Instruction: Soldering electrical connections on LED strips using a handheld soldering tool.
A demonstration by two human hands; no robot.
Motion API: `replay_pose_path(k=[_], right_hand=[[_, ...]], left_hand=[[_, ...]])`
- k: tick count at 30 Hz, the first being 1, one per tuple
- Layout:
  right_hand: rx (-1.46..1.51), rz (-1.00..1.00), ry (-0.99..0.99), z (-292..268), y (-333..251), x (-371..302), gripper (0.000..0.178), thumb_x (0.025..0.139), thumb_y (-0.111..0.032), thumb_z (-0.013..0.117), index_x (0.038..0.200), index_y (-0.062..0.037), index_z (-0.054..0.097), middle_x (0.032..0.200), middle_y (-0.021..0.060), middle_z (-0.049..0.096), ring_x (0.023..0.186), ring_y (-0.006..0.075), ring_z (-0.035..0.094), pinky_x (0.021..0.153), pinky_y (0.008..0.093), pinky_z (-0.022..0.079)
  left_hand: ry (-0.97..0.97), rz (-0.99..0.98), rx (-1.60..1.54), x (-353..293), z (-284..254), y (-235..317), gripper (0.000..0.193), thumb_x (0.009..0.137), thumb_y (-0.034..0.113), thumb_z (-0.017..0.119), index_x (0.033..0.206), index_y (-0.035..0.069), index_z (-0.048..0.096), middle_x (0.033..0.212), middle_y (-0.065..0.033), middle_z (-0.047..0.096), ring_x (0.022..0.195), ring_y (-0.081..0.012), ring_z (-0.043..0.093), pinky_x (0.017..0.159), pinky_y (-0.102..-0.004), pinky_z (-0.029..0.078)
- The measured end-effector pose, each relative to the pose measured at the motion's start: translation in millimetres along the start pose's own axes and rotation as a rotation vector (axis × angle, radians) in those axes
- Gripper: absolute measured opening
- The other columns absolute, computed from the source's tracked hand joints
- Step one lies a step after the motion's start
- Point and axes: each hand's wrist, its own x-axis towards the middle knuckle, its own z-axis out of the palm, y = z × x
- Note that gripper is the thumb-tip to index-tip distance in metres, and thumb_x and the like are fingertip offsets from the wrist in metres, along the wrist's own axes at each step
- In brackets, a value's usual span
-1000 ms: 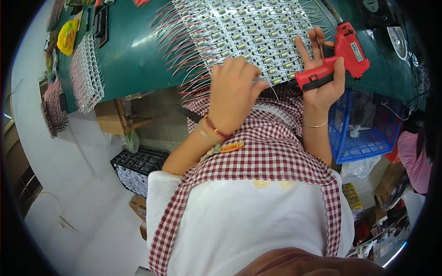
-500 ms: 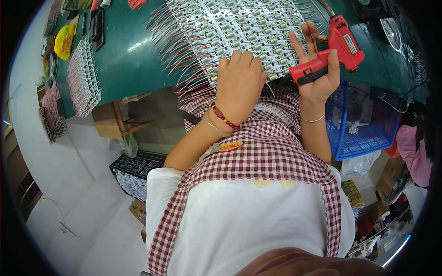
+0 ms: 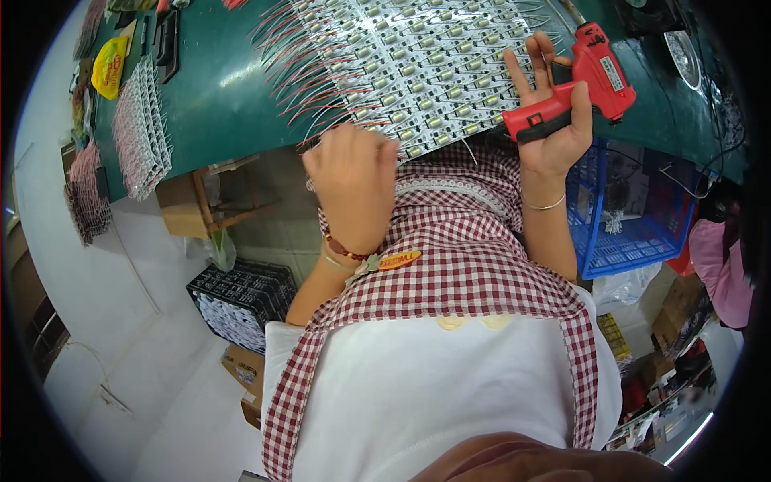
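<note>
In my right hand (image 3: 554, 132) rests a red soldering gun (image 3: 598, 72), its handle between thumb and palm and its metal tip pointing up and away. The other fingers of that hand stretch up beside it. Below it to the left lies a panel of small circuit boards (image 3: 434, 80) in rows, each with a yellowish cylindrical part. Red and white wires (image 3: 309, 68) fan out from the panel's left side. My left hand (image 3: 353, 181) is at the panel's near left corner, knuckles up. Its fingers are blurred by motion, and what they touch is hidden.
More wired board strips (image 3: 140, 132) stand at the left of the green table (image 3: 213, 104), near a yellow packet (image 3: 108, 68). A blue crate (image 3: 630, 233) sits below the table at right, a black crate (image 3: 241, 301) below at left. A round metal dish (image 3: 683, 60) lies far right.
My left hand has moved left and toward me, from the panel's near edge to its near left corner. The right hand with the soldering gun has barely moved.
</note>
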Motion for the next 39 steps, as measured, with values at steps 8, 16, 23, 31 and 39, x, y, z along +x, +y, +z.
replay_pose_path(k=[8, 16, 23, 31, 39], right_hand=[[-0.002, 0.006, -0.015, 1.3, 6.3, 0.2, 0.031, 0.094, -0.027, 0.047, 0.113, -0.0032, 0.051, 0.130, 0.0230, 0.046, 0.128, 0.0337, 0.038, 0.109, 0.0555, 0.027], [-0.008, -0.008, 0.004, 0.7, 1.4, -0.8, 0.032, 0.094, -0.027, 0.048, 0.113, -0.0014, 0.051, 0.129, 0.0240, 0.046, 0.127, 0.0337, 0.039, 0.108, 0.0562, 0.028], [-0.002, 0.010, 0.032, -4.3, 5.7, -0.9, 0.032, 0.093, -0.027, 0.049, 0.111, 0.0001, 0.051, 0.128, 0.0251, 0.047, 0.126, 0.0343, 0.040, 0.109, 0.0565, 0.027], [-0.037, -0.031, 0.113, 9.5, 5.5, -5.8, 0.027, 0.092, -0.022, 0.050, 0.109, -0.0011, 0.052, 0.130, 0.0278, 0.044, 0.128, 0.0362, 0.037, 0.110, 0.0591, 0.022], [-0.073, -0.041, 0.139, 14.3, 3.8, -13.4, 0.026, 0.093, -0.022, 0.048, 0.111, -0.0034, 0.047, 0.134, 0.0283, 0.041, 0.130, 0.0364, 0.036, 0.111, 0.0571, 0.020]], left_hand=[[-0.158, 0.341, -0.168, 21.6, 39.9, 31.7, 0.021, 0.068, 0.016, 0.074, 0.079, 0.012, 0.056, 0.077, -0.0021, 0.049, 0.077, -0.0219, 0.049, 0.071, -0.0349, 0.033], [-0.026, 0.135, -0.334, -18.8, 30.6, 3.2, 0.018, 0.071, 0.013, 0.074, 0.073, 0.010, 0.056, 0.070, -0.0021, 0.049, 0.071, -0.0217, 0.047, 0.067, -0.0349, 0.031], [-0.036, 0.003, -0.221, -23.0, 26.3, -6.8, 0.018, 0.074, 0.010, 0.070, 0.073, 0.008, 0.052, 0.069, -0.0025, 0.049, 0.067, -0.0196, 0.047, 0.067, -0.0341, 0.030], [0.018, -0.020, -0.145, -19.8, 14.3, -9.0, 0.016, 0.072, 0.011, 0.071, 0.077, 0.010, 0.055, 0.074, -0.0007, 0.052, 0.073, -0.0198, 0.049, 0.072, -0.0360, 0.030], [-0.229, 0.134, 0.052, -15.2, 26.2, -12.3, 0.091, 0.061, 0.031, 0.079, 0.140, 0.019, 0.037, 0.150, -0.0124, 0.026, 0.140, -0.0299, 0.021, 0.106, -0.0657, 0.008]])
